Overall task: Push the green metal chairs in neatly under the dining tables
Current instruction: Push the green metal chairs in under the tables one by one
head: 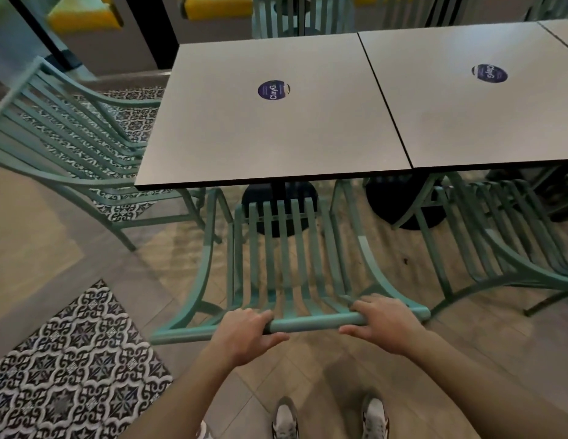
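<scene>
Wooden-look floor planks [324, 369] run under your feet, and a strip of black and white patterned tiles [73, 369] lies at your left.

You stand behind the green metal chair with the slatted back [286, 264]. It faces the near edge of the grey square dining table with the round blue sticker [270, 128]. Its front legs are already below the table edge, but most of the seat is outside, so I judge that the pushing step for this chair is in hand and not finished.

Your left hand [244, 334] grips the round top rail of the chair [311, 324], with the fingers over it and the thumb below. Your right hand [384, 324] holds the same rail nearer to its right end, also with the fingers curled over it.

The next move calls for an even push from both hands, straight toward the black round table base [276, 198], so that the chair does not turn.

A second green slatted chair [511, 236] stands at your right under the neighbouring grey table [466, 99] and looks a little turned. A third green chair [70, 147] stands at the left side of the table, pulled out and at an angle. These will probably need the same work.

No containers are visible; the two tables carry only their stickers.
</scene>
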Demonstrator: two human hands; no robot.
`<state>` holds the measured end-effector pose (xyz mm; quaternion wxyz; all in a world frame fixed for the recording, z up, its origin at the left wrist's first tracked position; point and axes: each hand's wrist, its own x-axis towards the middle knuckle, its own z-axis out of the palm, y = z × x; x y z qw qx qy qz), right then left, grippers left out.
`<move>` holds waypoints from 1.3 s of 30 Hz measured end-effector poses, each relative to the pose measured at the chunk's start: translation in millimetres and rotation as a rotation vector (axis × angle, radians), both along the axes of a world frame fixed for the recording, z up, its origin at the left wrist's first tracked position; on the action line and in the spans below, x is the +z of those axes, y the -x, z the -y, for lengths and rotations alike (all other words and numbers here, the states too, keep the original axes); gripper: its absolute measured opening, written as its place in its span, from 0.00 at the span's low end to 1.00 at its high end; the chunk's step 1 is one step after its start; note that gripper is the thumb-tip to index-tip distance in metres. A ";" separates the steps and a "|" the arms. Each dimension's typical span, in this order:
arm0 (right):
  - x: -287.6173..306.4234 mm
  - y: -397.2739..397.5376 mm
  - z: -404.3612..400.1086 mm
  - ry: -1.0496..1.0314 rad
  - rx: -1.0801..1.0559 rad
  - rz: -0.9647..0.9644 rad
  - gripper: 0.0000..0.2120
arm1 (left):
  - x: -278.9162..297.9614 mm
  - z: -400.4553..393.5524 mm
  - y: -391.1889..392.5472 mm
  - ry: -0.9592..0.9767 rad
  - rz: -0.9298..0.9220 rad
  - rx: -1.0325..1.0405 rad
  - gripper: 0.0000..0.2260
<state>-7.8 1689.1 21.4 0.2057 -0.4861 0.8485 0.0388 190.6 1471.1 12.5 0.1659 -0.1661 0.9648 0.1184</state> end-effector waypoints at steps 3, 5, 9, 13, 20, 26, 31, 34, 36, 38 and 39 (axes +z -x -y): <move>2.2 1.9 2.7 0.272 -0.228 0.091 0.41 | 16.4 11.8 -4.0 -0.139 -0.075 0.153 0.29; 9.7 9.1 2.1 0.525 -0.550 0.104 0.37 | 27.6 34.7 -11.1 -0.212 -0.201 0.346 0.28; 21.8 35.0 -16.0 0.868 -1.393 0.371 0.41 | 39.9 95.5 -49.5 -0.352 -0.463 0.877 0.24; 6.2 20.7 -39.9 1.154 -1.804 0.919 0.51 | 23.8 126.1 -103.8 -0.631 -0.658 1.529 0.22; -12.6 -19.8 -22.5 1.165 -1.902 1.353 0.23 | -0.4 46.8 -98.3 -1.499 -0.826 1.900 0.29; -10.1 -7.2 0.9 1.054 -2.019 1.410 0.18 | -6.4 24.8 -52.2 -1.656 -0.915 2.019 0.26; -17.9 5.3 4.6 0.970 -2.134 1.323 0.07 | -8.2 30.3 -41.0 -1.624 -0.772 2.070 0.21; -22.5 9.1 12.9 0.977 -2.158 1.309 0.03 | -7.7 37.7 -36.9 -1.581 -0.762 2.110 0.20; -19.8 13.2 20.5 1.002 -2.169 1.300 0.04 | -5.6 41.9 -32.3 -1.566 -0.745 2.121 0.20; -18.2 17.2 26.7 1.009 -2.195 1.286 0.03 | -3.9 46.3 -27.2 -1.549 -0.750 2.129 0.20; -17.3 19.5 30.7 1.000 -2.209 1.278 0.02 | -3.1 50.2 -24.7 -1.542 -0.755 2.133 0.19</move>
